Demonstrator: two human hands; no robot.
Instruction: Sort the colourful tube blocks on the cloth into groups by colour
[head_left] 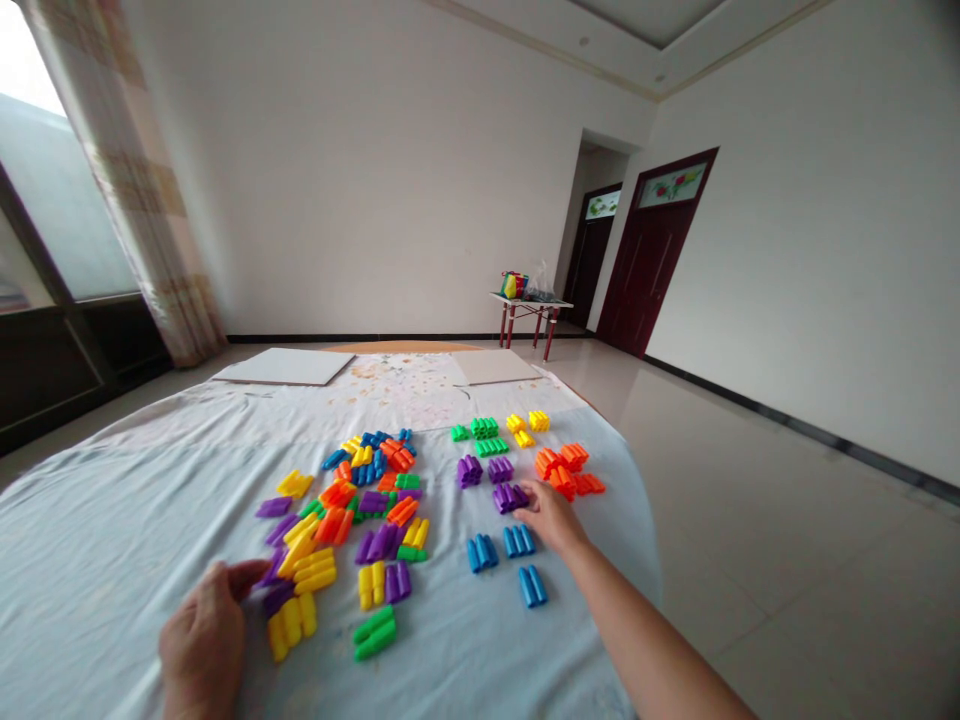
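Observation:
At the left side of a mixed pile of plastic tube blocks [337,522], my left hand [204,628] has its fingers closed at the edge of a purple block [273,568]. Yellow blocks [315,570] lie right beside that one. Across the cloth, my right hand [551,517] pinches the end of another purple block [508,498], low over the cloth. Two purple clusters [469,471] sit just behind it. Blue blocks [482,552] lie in front, orange ones [562,470] to the right, and green [485,429] and yellow ones [538,421] farther back.
A light blue cloth [450,650] covers the round table. Two flat white boards [289,366] rest at its far edge, left and right. Beyond, a small folding table [534,300] carries a colourful object and a clear bag. A curtain [142,180] hangs at the left.

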